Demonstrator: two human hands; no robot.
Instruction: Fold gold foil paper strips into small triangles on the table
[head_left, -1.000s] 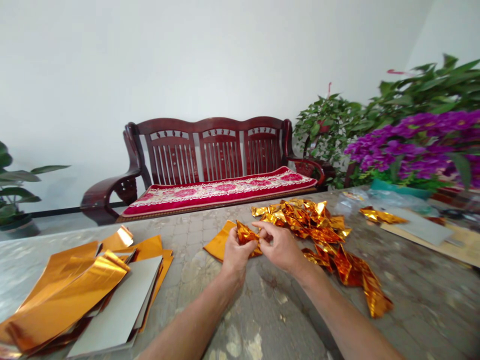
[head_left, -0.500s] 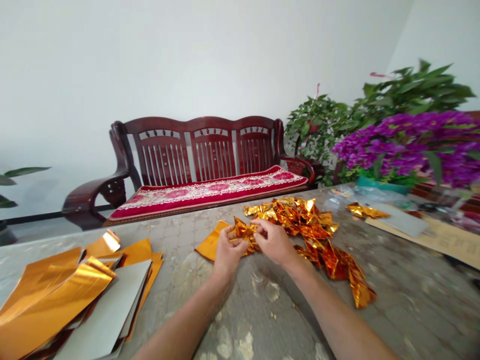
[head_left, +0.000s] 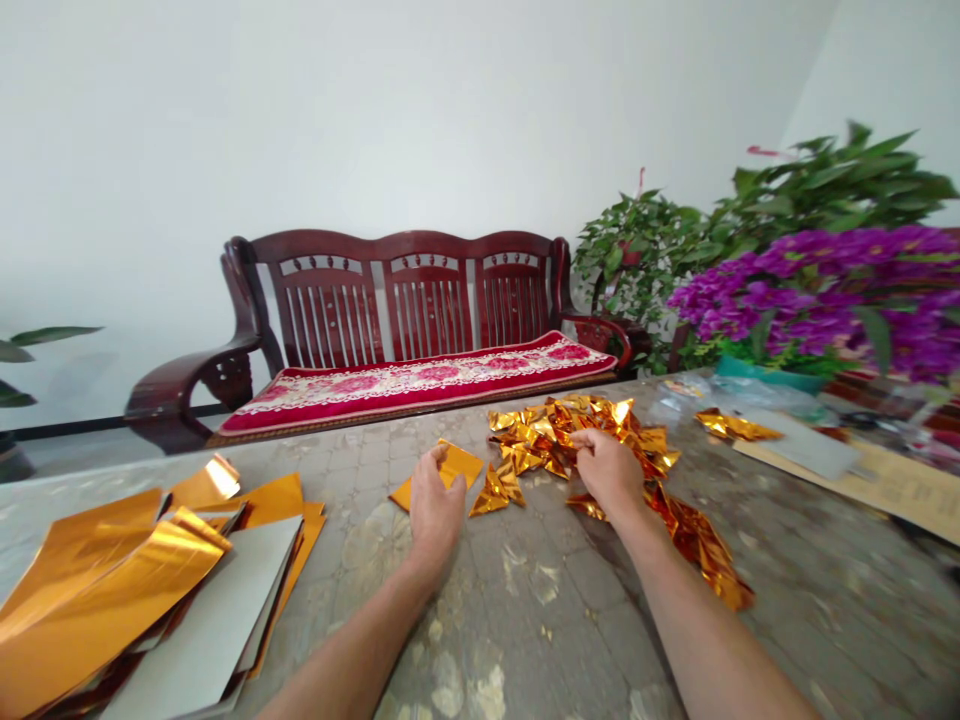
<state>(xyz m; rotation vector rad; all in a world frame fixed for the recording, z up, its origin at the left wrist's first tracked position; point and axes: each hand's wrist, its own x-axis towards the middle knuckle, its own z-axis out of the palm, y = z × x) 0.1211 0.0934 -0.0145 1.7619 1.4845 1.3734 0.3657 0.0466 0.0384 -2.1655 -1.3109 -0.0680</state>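
My left hand (head_left: 437, 505) rests on a flat sheet of gold foil paper (head_left: 463, 464), fingers over it and thumb at its near side. Right of that hand, a folded gold foil piece (head_left: 496, 490) lies loose on the table. My right hand (head_left: 611, 475) reaches into a heap of folded gold foil pieces (head_left: 532, 435). Its fingers are pinched together at the heap's near side, seemingly on one folded piece, though the fingers partly hide it. More folded foil pieces (head_left: 701, 545) trail toward me on the right, partly behind my right wrist.
A stack of gold foil sheets (head_left: 97, 590) with grey-backed ones (head_left: 217, 610) fills the table's left end. At the right lie a cardboard sheet (head_left: 885, 490), clear plastic bags and purple flowers (head_left: 825, 295). Beyond the table (head_left: 510, 640) stands a wooden bench (head_left: 427, 300).
The folded foil piece that both hands held now lies on the table. My left hand has shifted left onto the flat sheet; my right hand has moved right to the heap.
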